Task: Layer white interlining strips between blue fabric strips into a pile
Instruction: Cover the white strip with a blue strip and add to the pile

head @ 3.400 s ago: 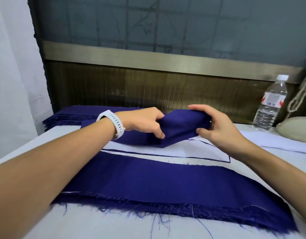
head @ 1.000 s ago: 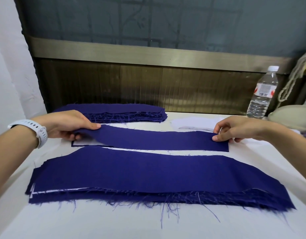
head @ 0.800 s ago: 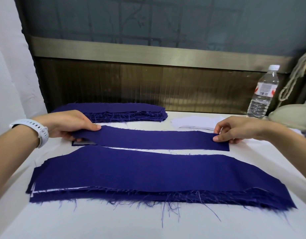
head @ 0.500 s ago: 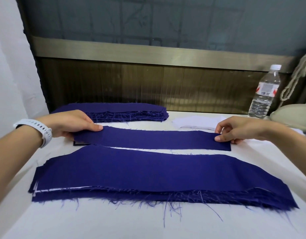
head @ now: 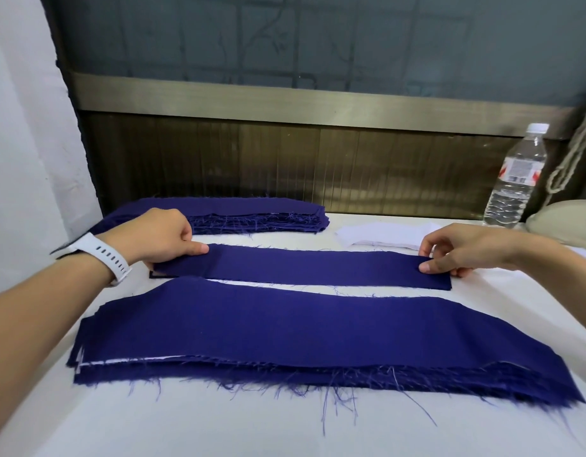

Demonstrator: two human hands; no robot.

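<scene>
- Mid-table – narrow dark-blue fabric strip [head: 301, 267] lies flat; left hand [head: 159, 239] pinches its left end, right hand [head: 463, 249] its right end.
- Layer beneath mostly hidden; one dark-edged corner [head: 159, 276] peeks out at left.
- Thin white interlining strips [head: 384, 234] – partly behind right hand.
- Clear plastic water bottle [head: 516, 179]: red-white label, text unreadable.
</scene>
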